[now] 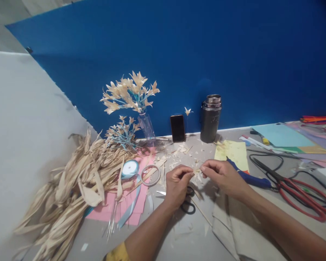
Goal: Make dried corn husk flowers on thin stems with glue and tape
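While our left hand and right hand meet just in front of the flask, they pinch a small husk piece between them, the fingers of each hand closed onto one end of it. We take the flask as our landmark: the piece hangs above the desk a little nearer to us than the flask, and black scissors lie directly under our left hand. To the flask's left stand a phone and a vase of husk flowers, and further left and nearer lies a heap of dried husks. To its right and nearer lie red shears and a blue-handled tool.

We judge the piece very light, thin and papery, dry enough to split along its grain, so it wants a gentle fingertip hold close to the ends, not a squeeze in the middle.

Its shape is hard to make out: it is tiny, and our fingertips cover most of it. The scissors are partly hidden by our left hand.
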### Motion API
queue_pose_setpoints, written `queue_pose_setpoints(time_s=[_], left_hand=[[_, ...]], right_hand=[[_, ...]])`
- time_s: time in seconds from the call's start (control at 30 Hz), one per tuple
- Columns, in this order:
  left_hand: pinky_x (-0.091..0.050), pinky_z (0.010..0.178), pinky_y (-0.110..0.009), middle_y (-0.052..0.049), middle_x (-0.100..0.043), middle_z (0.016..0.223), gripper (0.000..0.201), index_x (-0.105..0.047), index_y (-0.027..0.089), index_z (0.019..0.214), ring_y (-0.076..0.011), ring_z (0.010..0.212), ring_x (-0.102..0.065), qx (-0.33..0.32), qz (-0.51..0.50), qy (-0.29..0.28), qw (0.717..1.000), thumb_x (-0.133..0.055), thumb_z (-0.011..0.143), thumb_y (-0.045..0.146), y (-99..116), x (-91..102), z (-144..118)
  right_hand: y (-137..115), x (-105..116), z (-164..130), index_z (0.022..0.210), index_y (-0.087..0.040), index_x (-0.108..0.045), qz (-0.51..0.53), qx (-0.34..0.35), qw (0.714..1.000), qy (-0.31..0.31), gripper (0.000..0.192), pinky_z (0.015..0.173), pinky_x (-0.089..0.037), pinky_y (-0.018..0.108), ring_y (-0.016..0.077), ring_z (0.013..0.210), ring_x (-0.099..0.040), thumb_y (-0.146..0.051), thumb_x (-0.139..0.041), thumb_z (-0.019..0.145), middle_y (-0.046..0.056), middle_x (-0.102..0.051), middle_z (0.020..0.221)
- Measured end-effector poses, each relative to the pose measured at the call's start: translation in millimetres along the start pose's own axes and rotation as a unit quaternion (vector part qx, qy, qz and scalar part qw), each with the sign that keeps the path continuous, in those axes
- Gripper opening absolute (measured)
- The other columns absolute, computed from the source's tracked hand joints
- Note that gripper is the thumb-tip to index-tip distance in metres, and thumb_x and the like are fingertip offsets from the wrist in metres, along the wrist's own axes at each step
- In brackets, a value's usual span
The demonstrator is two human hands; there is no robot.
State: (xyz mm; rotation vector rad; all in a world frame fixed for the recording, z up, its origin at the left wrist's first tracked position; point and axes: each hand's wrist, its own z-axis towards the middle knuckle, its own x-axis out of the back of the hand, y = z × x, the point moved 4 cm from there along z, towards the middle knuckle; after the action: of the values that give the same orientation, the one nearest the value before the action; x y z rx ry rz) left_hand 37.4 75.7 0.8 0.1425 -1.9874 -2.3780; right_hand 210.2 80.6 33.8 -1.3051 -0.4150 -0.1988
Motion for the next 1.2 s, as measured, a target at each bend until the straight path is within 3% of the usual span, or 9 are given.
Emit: queue_pose_setpoints(time_s=[0.2,0.37,0.6,0.77,0.9,1.0,1.2], left_hand=[[-0.03,0.047,-0.021,0.003,-0.055,0.052,0.015,-0.076,0.018,0.068,-0.007,0.045,-0.04,0.142,-0.093,-0.011,0.985,-0.081,0.061,0.03,-13,-6.9,-2],[-0.028,0.046,-0.02,0.002,-0.057,0.054,0.018,-0.074,0.016,0.068,-0.0057,0.045,-0.04,0.16,-0.116,-0.028,0.98,-0.081,0.062,0.031,-14,-9.8,-3],[-0.027,0.046,-0.02,-0.001,-0.065,0.062,0.035,-0.069,0.015,0.068,-0.0048,0.045,-0.041,0.19,-0.172,-0.04,0.966,-0.091,0.056,0.04,-14,-13.2,-3],[-0.027,0.045,-0.02,0.001,-0.063,0.059,0.037,-0.063,0.015,0.063,-0.0042,0.043,-0.042,0.198,-0.225,-0.069,0.952,-0.094,0.055,0.035,-15,-15.7,-3],[-0.029,0.046,-0.021,0.002,-0.061,0.055,0.043,-0.059,0.016,0.062,-0.0041,0.041,-0.042,0.202,-0.257,-0.094,0.94,-0.096,0.055,0.037,-14,-16.6,-2],[-0.028,0.045,-0.02,0.002,-0.064,0.056,0.049,-0.057,0.017,0.065,-0.0036,0.04,-0.041,0.225,-0.256,-0.067,0.937,-0.098,0.051,0.04,-18,-13.7,-1],[-0.027,0.045,-0.018,-0.001,-0.071,0.061,0.056,-0.053,0.019,0.074,-0.0039,0.04,-0.042,0.277,-0.258,0.006,0.926,-0.099,0.046,0.038,-35,-7.8,3]], right_hand=[[10,-9,-1,0.061,-0.022,-0.062,0.075,-0.039,0.996,0.017,0.035,0.05,-0.036,0.027,0.0141,0.051,-0.044,-0.047,-0.06,0.086,-0.003,-0.051,0.051],[13,-10,-4,0.062,-0.022,-0.062,0.089,-0.045,0.995,0.023,0.037,0.049,-0.035,0.028,0.0139,0.051,-0.042,-0.05,-0.061,0.087,-0.003,-0.049,0.051],[19,-6,-11,0.068,-0.02,-0.066,0.119,-0.009,0.992,0.041,0.052,0.055,-0.043,0.03,0.0171,0.06,-0.053,-0.059,-0.049,0.098,0.004,-0.064,0.066],[17,-7,-15,0.077,-0.022,-0.067,0.003,0.044,0.998,0.039,0.029,0.062,-0.045,0.029,0.0182,0.066,-0.06,-0.041,-0.055,0.097,0.002,-0.066,0.071],[16,-15,-18,0.086,-0.023,-0.068,-0.142,0.144,0.979,0.008,0.023,0.065,-0.043,0.03,0.0189,0.067,-0.063,-0.03,-0.051,0.099,0.003,-0.07,0.075],[22,-21,-20,0.09,-0.023,-0.067,-0.232,0.18,0.956,-0.03,0.027,0.065,-0.041,0.031,0.0203,0.069,-0.066,-0.023,-0.043,0.101,0.004,-0.072,0.076],[34,-27,-24,0.075,-0.023,-0.058,-0.359,0.165,0.916,-0.074,0.027,0.059,-0.031,0.032,0.0184,0.056,-0.06,-0.018,-0.044,0.097,0.001,-0.063,0.061]])
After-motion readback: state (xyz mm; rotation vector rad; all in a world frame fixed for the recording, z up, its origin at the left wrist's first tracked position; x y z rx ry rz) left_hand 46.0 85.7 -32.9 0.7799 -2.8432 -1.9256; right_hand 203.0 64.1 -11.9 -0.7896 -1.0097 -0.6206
